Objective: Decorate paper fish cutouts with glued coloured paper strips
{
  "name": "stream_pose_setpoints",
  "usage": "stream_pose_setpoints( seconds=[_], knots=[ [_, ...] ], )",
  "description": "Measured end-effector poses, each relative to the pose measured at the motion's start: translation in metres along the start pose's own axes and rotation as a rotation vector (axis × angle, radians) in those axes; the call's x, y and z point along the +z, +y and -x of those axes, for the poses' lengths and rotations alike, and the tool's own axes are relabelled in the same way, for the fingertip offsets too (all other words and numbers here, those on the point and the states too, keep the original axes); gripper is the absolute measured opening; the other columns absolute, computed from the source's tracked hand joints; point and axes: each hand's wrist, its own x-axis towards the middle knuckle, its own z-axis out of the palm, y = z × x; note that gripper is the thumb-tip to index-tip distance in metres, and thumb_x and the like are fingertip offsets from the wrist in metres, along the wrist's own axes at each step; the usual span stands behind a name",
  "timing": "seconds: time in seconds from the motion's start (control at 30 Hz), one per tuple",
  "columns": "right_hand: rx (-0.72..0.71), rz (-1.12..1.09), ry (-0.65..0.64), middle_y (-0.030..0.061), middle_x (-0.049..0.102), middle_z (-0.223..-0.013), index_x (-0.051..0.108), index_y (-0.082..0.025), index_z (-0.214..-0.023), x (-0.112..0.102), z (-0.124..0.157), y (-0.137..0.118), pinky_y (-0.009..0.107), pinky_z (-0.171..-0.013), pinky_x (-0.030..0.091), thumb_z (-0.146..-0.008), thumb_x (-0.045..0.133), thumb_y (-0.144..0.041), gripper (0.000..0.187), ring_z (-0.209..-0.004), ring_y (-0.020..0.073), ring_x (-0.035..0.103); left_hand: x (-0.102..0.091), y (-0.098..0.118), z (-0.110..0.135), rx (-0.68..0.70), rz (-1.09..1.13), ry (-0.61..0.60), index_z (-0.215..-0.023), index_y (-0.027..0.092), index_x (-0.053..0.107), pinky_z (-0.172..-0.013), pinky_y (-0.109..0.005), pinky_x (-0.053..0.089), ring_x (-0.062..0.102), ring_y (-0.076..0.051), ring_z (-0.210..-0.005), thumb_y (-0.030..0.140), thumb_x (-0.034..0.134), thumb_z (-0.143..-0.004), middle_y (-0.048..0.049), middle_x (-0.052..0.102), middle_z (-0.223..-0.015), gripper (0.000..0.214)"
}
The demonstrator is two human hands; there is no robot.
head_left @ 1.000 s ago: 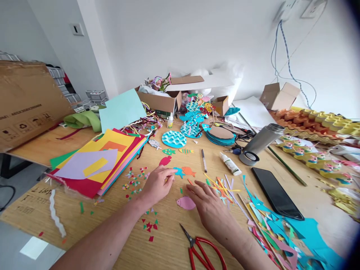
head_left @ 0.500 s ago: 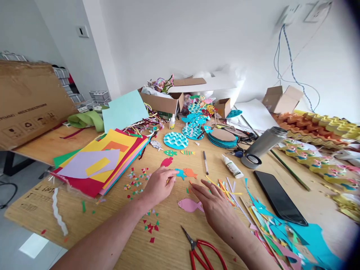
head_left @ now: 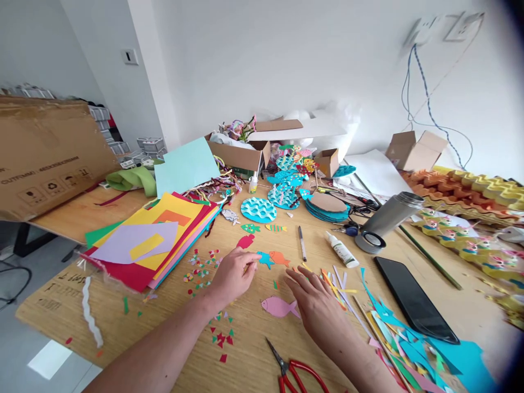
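My left hand [head_left: 234,274] has its index finger stretched out to the left edge of a blue paper fish [head_left: 266,260], the thumb apart below and the other fingers curled. It seems to grip nothing. An orange paper fish [head_left: 279,258] adjoins the blue one on its right. Just beyond my left hand lies a red paper fish [head_left: 246,241]. My right hand [head_left: 317,297] is spread palm down, fingers extended, by the tail of a pink paper fish [head_left: 278,307] and coloured paper strips. Green [head_left: 250,228] and striped yellow [head_left: 275,228] fish lie farther back.
Red-handled scissors [head_left: 292,371] lie in front. Paper scraps [head_left: 221,339] dot the left. A pen [head_left: 302,243], glue bottle [head_left: 341,250], phone [head_left: 415,300] and steel flask [head_left: 393,214] are on the right. Coloured paper sheets [head_left: 143,240] are stacked at left.
The whole scene sits slightly lower and to the right as the camera tilts. My right hand has shifted slightly, with its fingers still spread; my left stays beside the blue fish.
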Motion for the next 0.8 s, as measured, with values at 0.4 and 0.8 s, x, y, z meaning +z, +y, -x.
stream_pose_setpoints(
  seconds=[0.4,0.8],
  knots=[
    [-0.089,-0.023,-0.082,0.0160,0.057,-0.130,0.056,-0.014,-0.126,0.017,-0.052,-0.010,0.049,-0.098,0.042,-0.091,0.049,-0.026,0.038,-0.121,0.0299,0.051,-0.008,-0.011,-0.005,-0.163,0.073,0.168,-0.102,0.017,0.066,-0.073,-0.028,0.053,0.064,-0.016,-0.079,0.010,0.049,-0.083,-0.0058,0.068,-0.085,0.026],
    [-0.174,-0.084,0.045,0.0147,0.058,-0.129,0.058,-0.017,-0.123,0.037,-0.086,0.022,0.047,-0.096,0.045,-0.092,0.046,-0.027,0.035,-0.119,0.0271,0.053,-0.006,-0.001,-0.004,-0.070,0.019,0.132,-0.100,0.018,0.067,-0.075,-0.032,0.051,0.062,-0.019,-0.079,0.005,0.050,-0.078,-0.0055,0.070,-0.080,0.030]
  ],
)
